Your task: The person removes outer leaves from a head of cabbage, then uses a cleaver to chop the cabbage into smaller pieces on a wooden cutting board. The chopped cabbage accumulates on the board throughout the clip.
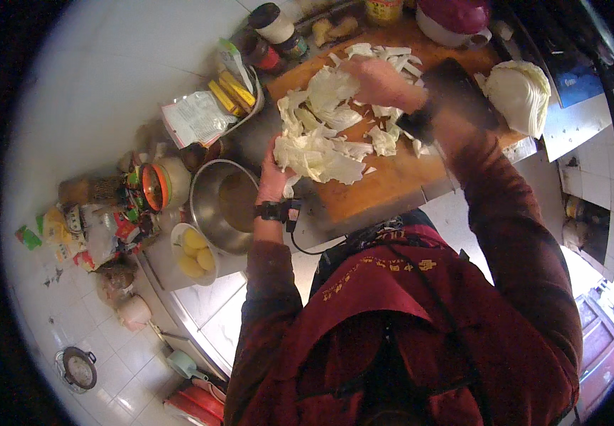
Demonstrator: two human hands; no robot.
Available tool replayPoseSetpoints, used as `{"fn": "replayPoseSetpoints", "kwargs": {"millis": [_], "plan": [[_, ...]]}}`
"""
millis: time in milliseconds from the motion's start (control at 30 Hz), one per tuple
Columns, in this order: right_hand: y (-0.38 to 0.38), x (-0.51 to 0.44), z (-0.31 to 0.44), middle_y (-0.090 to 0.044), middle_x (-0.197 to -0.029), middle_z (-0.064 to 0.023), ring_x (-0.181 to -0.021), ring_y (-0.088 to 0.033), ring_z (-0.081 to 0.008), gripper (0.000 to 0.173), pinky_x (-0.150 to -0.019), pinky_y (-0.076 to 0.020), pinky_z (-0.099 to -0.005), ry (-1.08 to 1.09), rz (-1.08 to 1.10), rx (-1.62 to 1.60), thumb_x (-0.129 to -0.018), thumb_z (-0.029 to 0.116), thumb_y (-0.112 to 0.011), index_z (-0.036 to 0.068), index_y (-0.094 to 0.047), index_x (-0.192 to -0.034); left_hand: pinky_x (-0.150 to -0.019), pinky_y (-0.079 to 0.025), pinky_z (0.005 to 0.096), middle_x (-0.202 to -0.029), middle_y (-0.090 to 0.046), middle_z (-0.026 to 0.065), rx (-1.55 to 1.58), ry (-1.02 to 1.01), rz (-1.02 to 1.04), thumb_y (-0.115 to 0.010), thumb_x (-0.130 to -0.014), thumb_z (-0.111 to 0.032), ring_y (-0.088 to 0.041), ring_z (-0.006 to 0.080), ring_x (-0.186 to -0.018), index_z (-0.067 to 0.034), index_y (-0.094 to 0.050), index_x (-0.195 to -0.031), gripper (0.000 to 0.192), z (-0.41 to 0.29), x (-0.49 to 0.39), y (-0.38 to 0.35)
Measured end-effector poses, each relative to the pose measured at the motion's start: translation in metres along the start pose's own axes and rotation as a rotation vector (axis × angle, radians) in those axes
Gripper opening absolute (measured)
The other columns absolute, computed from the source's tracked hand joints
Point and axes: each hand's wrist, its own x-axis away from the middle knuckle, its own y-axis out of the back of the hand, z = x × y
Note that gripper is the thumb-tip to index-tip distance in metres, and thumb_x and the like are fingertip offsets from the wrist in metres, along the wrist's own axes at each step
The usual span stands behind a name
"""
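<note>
Torn and cut napa cabbage leaves (317, 154) lie heaped on a wooden cutting board (408, 170). My left hand (274, 173) cups the near left side of the heap, thumb against the leaves. Farther back, my right hand (376, 82) reaches down among pale cabbage pieces (392, 56). Its fingertips are hidden, so its grip is unclear. A dark, broad-bladed kitchen knife (458, 88) seems to lie beside my right wrist, partly covered by the forearm. Beyond it, at the board's right end, rests a cut head of napa cabbage (520, 98).
A steel basin (222, 207) stands left of my left wrist, beside a white bowl (176, 234) of peeled potatoes (198, 253). Jars (272, 24), ginger (333, 31) and a lidded pot (453, 21) line the back. Packets (200, 117) crowd the wall side.
</note>
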Motion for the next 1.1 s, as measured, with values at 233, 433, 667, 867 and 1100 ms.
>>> {"fn": "replayPoseSetpoints", "kwargs": {"millis": [233,433,667,867,1100], "plan": [[0.020,0.035,0.011,-0.045,-0.132,-0.0145,-0.129,-0.037,-0.0335,0.076,-0.105,-0.0302,-0.0525,-0.003,-0.067,0.342,-0.058,0.024,-0.080,0.016,-0.050,-0.127,-0.093,-0.046,0.0342,-0.126,-0.052,0.0095,-0.003,-0.254,-0.004,-0.064,-0.074,0.003,-0.054,0.0210,-0.111,-0.006,-0.039,-0.134,0.066,0.009,-0.004,0.008],[-0.033,0.043,0.063,-0.028,-0.146,-0.0154,-0.136,-0.023,-0.0371,0.092,-0.111,-0.0117,-0.0563,0.206,0.190,0.169,-0.056,0.045,-0.080,0.015,-0.044,-0.135,-0.087,-0.048,0.0374,-0.118,-0.056,0.0156,0.304,0.081,-0.121,-0.062,-0.081,-0.013,-0.057,0.0278,-0.104,-0.002,-0.048,-0.123,0.046,0.011,0.011,0.009],[-0.055,0.040,0.050,-0.050,-0.127,-0.0120,-0.118,-0.046,-0.0266,0.058,-0.100,-0.0304,-0.0454,0.246,0.253,0.263,-0.065,0.031,-0.074,0.018,-0.058,-0.120,-0.085,-0.049,0.0428,-0.117,-0.056,0.0232,-0.886,0.572,-0.265,-0.055,-0.083,-0.013,-0.058,0.0372,-0.101,0.000,-0.057,-0.111,0.031,0.003,0.088,0.002],[-0.052,0.040,0.042,-0.056,-0.084,-0.0043,-0.096,-0.055,-0.0217,0.007,-0.087,-0.0351,-0.0393,0.231,0.227,0.179,-0.075,0.017,-0.057,0.017,-0.062,-0.080,-0.085,-0.049,0.0462,-0.117,-0.055,0.0274,-1.087,0.717,-0.241,-0.049,-0.085,-0.015,-0.058,0.0426,-0.100,0.000,-0.062,-0.105,0.028,0.002,0.104,0.000],[-0.011,0.038,0.024,-0.058,-0.078,-0.0082,-0.082,-0.060,-0.0276,0.011,-0.077,-0.0420,-0.0393,0.030,0.008,-0.047,-0.068,0.016,-0.064,0.013,-0.058,-0.076,-0.091,-0.047,0.0434,-0.127,-0.051,0.0188,-0.690,-0.097,-0.175,-0.047,-0.091,-0.023,-0.054,0.0340,-0.109,-0.004,-0.045,-0.127,0.041,0.010,-0.001,0.007]]}}
